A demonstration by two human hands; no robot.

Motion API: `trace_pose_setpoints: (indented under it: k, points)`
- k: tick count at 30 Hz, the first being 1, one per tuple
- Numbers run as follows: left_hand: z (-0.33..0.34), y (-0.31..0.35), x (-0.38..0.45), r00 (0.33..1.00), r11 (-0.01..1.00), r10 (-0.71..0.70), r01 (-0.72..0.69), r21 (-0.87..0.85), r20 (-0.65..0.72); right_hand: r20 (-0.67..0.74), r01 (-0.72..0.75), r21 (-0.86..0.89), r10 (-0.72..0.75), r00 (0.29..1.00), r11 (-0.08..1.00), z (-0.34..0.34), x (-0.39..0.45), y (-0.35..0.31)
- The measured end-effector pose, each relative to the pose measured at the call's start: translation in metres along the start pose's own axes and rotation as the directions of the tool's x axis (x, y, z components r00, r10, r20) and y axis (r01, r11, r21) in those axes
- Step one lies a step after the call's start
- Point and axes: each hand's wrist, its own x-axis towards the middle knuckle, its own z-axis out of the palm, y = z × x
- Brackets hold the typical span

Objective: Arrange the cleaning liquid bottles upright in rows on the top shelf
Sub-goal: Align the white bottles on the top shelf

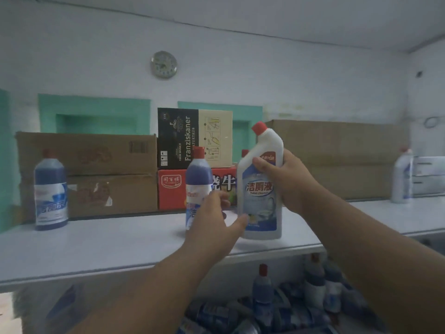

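My right hand (286,182) grips a white angled-neck toilet-cleaner bottle (261,189) with a red cap, upright, its base on or just above the top shelf (96,247). My left hand (214,220) is wrapped around the lower part of a blue bottle (198,179) with a red cap standing just left of the white one; the thumb touches the white bottle's label. Another blue bottle (50,191) stands upright at the shelf's left. A white bottle (403,177) stands far right. A red cap (245,153) peeks out behind the held bottle.
Cardboard boxes (96,174) line the back of the shelf, with a red carton (172,189) and a black-and-cream box (192,138) in the middle and a large box (342,155) to the right. Below the shelf lie several blue bottles (289,300) in a heap.
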Motion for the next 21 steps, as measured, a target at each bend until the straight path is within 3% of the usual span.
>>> trace_pose_setpoints:
  k: [5,10,16,21]
  points:
    - [0.025,0.032,0.006,0.981,0.989,0.070,-0.044,-0.143,0.183,-0.025,0.019,0.017,-0.019,1.000,1.000,-0.037,-0.013,-0.027]
    - [0.085,0.074,0.011,0.936,0.964,0.133,-0.045,-0.262,0.327,-0.102,0.030,-0.083,-0.038,0.994,0.996,-0.107,-0.032,-0.037]
    - [0.206,0.157,0.014,0.860,0.915,0.237,-0.042,-0.400,0.452,-0.251,0.029,-0.190,-0.077,0.965,0.981,-0.245,-0.062,-0.045]
    - [0.315,0.233,0.024,0.790,0.906,0.321,-0.095,-0.412,0.522,-0.296,0.017,-0.227,-0.085,0.951,0.974,-0.372,-0.069,-0.049]
